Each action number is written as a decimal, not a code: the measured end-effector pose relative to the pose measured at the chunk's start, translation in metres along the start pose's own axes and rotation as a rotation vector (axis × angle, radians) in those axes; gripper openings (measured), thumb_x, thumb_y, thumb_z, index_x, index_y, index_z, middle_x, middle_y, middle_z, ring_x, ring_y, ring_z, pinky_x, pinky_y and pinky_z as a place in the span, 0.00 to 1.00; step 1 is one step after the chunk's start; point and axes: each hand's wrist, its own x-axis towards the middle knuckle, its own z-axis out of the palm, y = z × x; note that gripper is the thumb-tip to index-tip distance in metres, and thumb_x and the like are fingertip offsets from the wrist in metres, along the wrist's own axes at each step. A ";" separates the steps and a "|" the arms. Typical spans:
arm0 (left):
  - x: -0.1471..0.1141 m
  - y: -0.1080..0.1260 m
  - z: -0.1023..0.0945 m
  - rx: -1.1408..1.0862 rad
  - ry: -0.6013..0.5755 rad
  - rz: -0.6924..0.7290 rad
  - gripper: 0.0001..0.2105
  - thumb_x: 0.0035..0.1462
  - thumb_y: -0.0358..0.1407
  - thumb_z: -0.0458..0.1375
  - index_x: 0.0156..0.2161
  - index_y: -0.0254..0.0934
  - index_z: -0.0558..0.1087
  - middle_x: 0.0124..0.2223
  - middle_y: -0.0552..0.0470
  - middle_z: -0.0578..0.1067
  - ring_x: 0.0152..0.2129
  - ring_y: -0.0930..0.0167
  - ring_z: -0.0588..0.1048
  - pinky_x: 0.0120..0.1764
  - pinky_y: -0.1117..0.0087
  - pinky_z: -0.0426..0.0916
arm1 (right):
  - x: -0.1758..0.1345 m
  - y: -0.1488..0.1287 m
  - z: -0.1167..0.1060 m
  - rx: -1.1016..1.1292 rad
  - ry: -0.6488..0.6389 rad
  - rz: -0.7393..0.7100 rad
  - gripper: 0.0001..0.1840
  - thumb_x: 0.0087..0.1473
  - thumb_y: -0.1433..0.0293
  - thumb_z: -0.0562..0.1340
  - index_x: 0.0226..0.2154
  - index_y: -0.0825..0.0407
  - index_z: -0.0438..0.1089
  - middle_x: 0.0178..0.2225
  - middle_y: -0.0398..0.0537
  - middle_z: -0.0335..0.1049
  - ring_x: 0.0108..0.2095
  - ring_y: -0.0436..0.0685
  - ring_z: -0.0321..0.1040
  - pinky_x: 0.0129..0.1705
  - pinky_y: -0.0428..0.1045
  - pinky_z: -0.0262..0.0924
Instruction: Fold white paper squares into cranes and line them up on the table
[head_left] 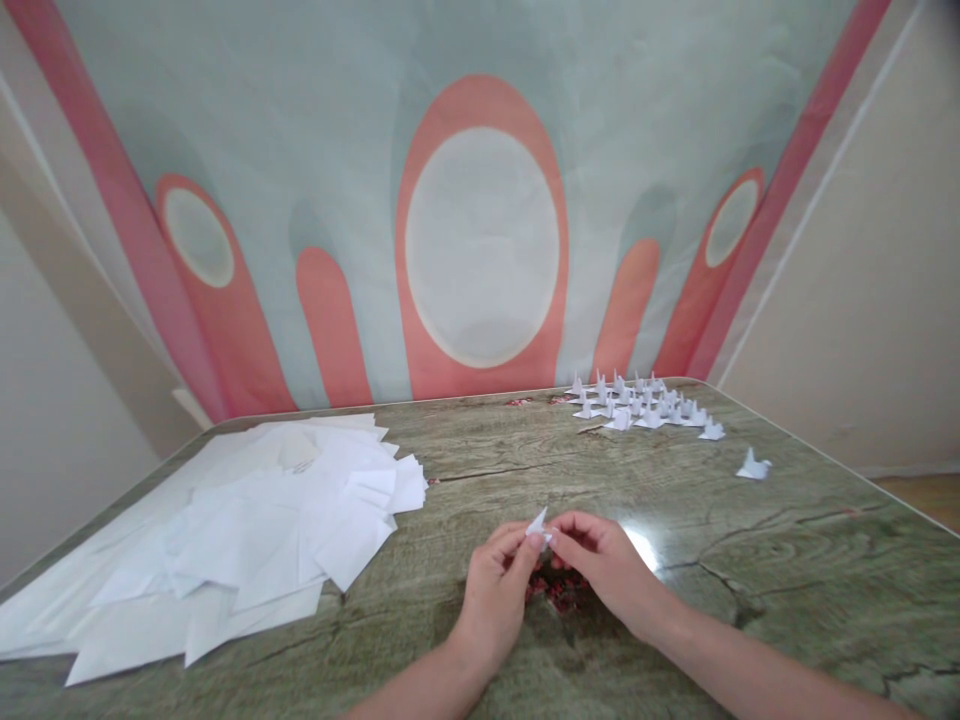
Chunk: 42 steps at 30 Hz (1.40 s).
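Note:
A small folded white paper crane [538, 524] is pinched between my two hands, just above the table near the middle. My left hand [501, 580] grips it from the left, with the thumb pressed against its near side. From the right, my right hand [596, 555] holds the crane's other end between thumb and fingertips. One pointed tip of paper sticks up above the fingers, while the lower part of the fold is partly hidden by them.
Loose white paper sheets [247, 540] lie in a wide pile on the left. Several finished paper cranes [651, 418] stand in rows at the back right, and a single crane [753, 466] sits apart nearer me. The wood-patterned table [810, 570] meets a printed backdrop [480, 385].

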 end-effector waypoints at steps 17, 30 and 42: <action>0.005 -0.005 -0.004 0.024 0.048 -0.088 0.19 0.59 0.44 0.46 0.30 0.33 0.72 0.30 0.52 0.70 0.29 0.72 0.67 0.34 0.73 0.62 | 0.001 0.003 -0.002 -0.003 0.084 0.003 0.14 0.51 0.60 0.59 0.27 0.54 0.68 0.20 0.39 0.63 0.23 0.48 0.59 0.26 0.43 0.53; 0.001 -0.015 0.003 -0.124 0.123 -0.148 0.17 0.51 0.38 0.57 0.46 0.37 0.63 0.44 0.46 0.68 0.33 0.71 0.71 0.28 0.75 0.69 | 0.006 0.000 -0.021 -0.780 0.151 -0.321 0.05 0.48 0.72 0.56 0.25 0.52 0.66 0.24 0.43 0.66 0.27 0.52 0.62 0.31 0.46 0.54; 0.002 -0.014 0.001 -0.020 0.107 -0.089 0.12 0.51 0.30 0.52 0.43 0.36 0.65 0.40 0.49 0.67 0.32 0.73 0.68 0.30 0.75 0.68 | 0.020 0.015 -0.031 -1.198 0.139 -0.300 0.05 0.49 0.71 0.56 0.24 0.52 0.64 0.27 0.46 0.66 0.32 0.55 0.61 0.34 0.47 0.52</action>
